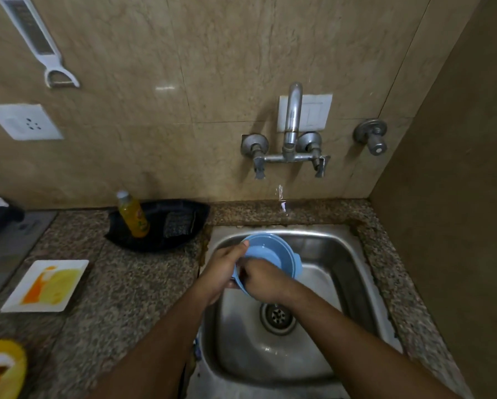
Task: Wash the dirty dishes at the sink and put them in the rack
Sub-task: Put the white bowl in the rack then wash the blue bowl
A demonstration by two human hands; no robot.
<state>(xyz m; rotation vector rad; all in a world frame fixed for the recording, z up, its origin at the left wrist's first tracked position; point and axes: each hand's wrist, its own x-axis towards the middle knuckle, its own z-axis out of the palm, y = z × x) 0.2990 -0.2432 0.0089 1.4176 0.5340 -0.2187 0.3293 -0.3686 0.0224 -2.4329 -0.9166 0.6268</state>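
A light blue bowl [273, 250] is held tilted over the steel sink [342, 254], its inside facing me. My left hand [222, 270] grips its left rim, thumb on the edge. My right hand [263, 280] presses against the bowl's near rim and inner wall; whether it holds a scrubber is hidden. A dirty white square plate [47, 285] with orange and yellow smears lies on the counter to the left. A yellow dish [2, 370] with residue sits at the bottom left corner.
The wall tap [291, 128] hangs above the sink, with a few drops falling below it. A black tray [158, 226] holds a bottle of orange liquid [133, 216] and a scrub pad [178, 224]. The drain [278, 316] shows in the sink floor.
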